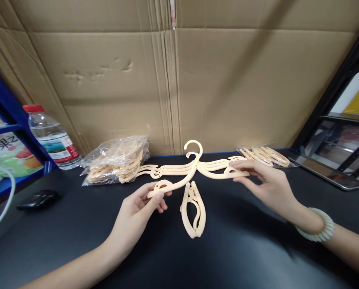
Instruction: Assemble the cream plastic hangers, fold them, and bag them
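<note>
A cream plastic clothes hanger (182,182) is spread out between my two hands, its hook pointing up and away from me. My left hand (137,208) pinches the end of its left arm between thumb and fingers. At the opposite end, my right hand (265,182) grips the tip of the right arm. Just below the hanger's middle, a folded hanger (193,210) of the same colour lies flat on the black table (227,257). Behind the held hanger, several opened hangers (176,170) lie stacked along the back of the table, partly covered by it.
A clear bag of folded hangers (116,160) sits at the back left, a smaller bag (265,155) at the back right. A water bottle (54,140) and black mouse (37,200) are on the left. Cardboard (113,88) walls the back; a tablet-like slab (331,172) lies right.
</note>
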`<state>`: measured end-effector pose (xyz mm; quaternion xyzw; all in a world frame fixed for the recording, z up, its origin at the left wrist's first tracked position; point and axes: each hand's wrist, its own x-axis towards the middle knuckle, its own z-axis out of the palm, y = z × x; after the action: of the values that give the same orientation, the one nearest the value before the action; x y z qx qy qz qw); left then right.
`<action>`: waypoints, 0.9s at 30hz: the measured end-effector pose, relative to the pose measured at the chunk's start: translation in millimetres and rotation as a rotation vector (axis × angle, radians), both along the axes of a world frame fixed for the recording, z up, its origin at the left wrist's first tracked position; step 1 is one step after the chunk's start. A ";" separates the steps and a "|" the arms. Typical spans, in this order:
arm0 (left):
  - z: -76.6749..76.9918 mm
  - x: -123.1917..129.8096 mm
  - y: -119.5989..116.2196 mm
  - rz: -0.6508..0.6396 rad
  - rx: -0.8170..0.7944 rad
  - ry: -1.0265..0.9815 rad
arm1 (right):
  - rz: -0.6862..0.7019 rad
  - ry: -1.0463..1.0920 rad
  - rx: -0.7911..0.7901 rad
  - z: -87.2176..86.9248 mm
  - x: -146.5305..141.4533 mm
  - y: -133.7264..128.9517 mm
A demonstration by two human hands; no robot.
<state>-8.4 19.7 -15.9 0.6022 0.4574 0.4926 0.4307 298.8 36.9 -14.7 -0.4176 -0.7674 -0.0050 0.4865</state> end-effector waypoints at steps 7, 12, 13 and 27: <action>3.6 1.0 -1.1 0.030 -0.072 -0.144 | 0.314 0.521 -0.352 5.1 2.8 8.2; 13.4 1.9 -3.7 0.053 -0.041 -0.227 | 0.433 0.760 -0.537 8.2 -2.9 8.1; 15.1 3.0 -4.8 0.049 -0.037 -0.229 | 0.453 0.794 -0.564 8.3 -5.9 6.9; 10.4 24.5 -20.8 -0.134 -0.087 -0.064 | 0.826 0.349 -0.875 13.2 -40.8 -37.1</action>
<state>16.1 -1.1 -5.5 0.5961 0.4233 0.4612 0.5027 258.0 -0.2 -1.5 -0.2419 -0.7056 0.5663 0.3505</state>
